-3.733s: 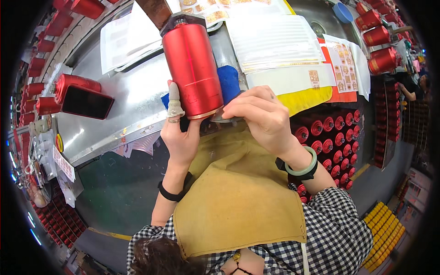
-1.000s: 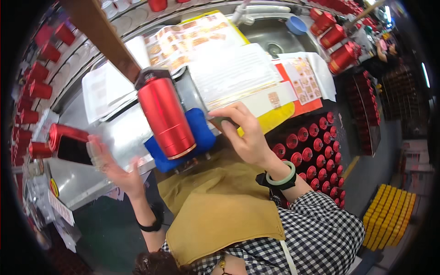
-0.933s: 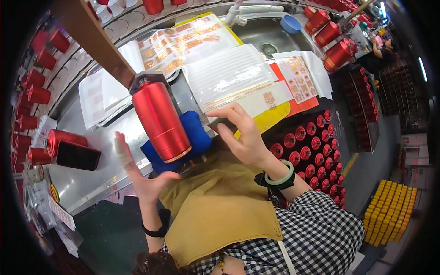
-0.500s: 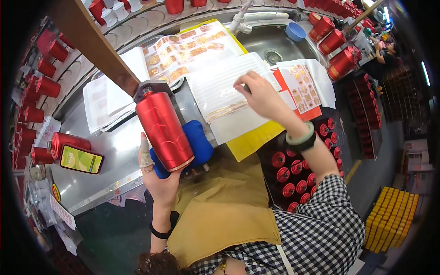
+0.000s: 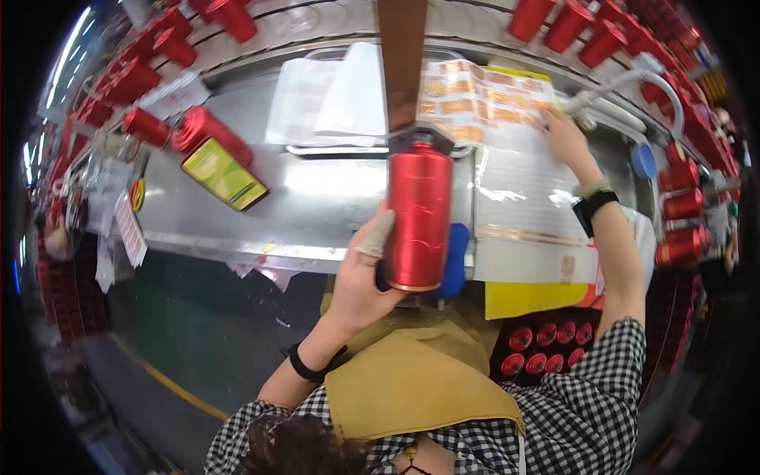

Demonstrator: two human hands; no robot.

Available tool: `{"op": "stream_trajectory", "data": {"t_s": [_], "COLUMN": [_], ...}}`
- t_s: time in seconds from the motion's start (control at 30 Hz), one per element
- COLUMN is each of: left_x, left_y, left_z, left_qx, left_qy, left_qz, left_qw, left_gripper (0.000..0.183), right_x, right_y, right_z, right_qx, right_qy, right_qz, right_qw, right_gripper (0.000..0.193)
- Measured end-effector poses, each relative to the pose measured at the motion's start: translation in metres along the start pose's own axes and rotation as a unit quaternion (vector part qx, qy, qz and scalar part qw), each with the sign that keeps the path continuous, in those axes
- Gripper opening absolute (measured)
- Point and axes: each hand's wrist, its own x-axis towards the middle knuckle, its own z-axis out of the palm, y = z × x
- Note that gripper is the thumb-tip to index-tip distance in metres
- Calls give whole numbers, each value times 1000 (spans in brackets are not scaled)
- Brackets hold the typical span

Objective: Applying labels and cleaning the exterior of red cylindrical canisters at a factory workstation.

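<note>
A shiny red metal bottle (image 5: 419, 218) with a gold rim at its near end lies lengthwise before me. Its far end meets the dark block (image 5: 418, 141) at the foot of a brown wooden beam (image 5: 401, 63). My left hand (image 5: 360, 273), with a pale cover on one finger, grips the bottle's left side and near end. Blue padding (image 5: 454, 265) shows beneath the bottle. To the right, my right hand (image 5: 566, 141) is over the gold-patterned decal sheet (image 5: 495, 99), its fingers bent together at the sheet's right side. What the fingertips hold, if anything, is hidden. White lined sheets (image 5: 526, 198) lie nearer me.
On the metal bench (image 5: 317, 186), a phone (image 5: 225, 176) leans against a red canister (image 5: 210, 134). White papers (image 5: 352, 95) rest on a tray behind. A sink tap (image 5: 625, 79) and blue bowl (image 5: 643, 161) stand right. Red pots (image 5: 229, 20) line the back; several red items (image 5: 546, 348) sit below the bench.
The view has swung round, bringing the bottle upright in it. My right hand has moved from the white sheets to the far decal sheet. My left hand still grips the bottle.
</note>
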Motion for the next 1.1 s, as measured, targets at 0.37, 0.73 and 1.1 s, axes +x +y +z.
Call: {"op": "stream_trajectory", "data": {"t_s": [0.37, 0.73, 1.1], "left_x": [0, -6, 2], "left_y": [1, 0, -6], "left_z": [-6, -11, -2], "left_qx": [5, 27, 16], "left_qy": [7, 25, 18], "left_qz": [22, -4, -10], "left_qw": [1000, 999, 1000], "left_gripper": [101, 107, 101], "right_x": [-31, -28, 32], "right_y": [140, 80, 40], "right_z": [37, -6, 29], "right_qx": [227, 580, 367], "right_qy": [34, -68, -31], "right_qz": [177, 271, 332], "right_qw": [957, 765, 868], "right_gripper": [25, 42, 75]}}
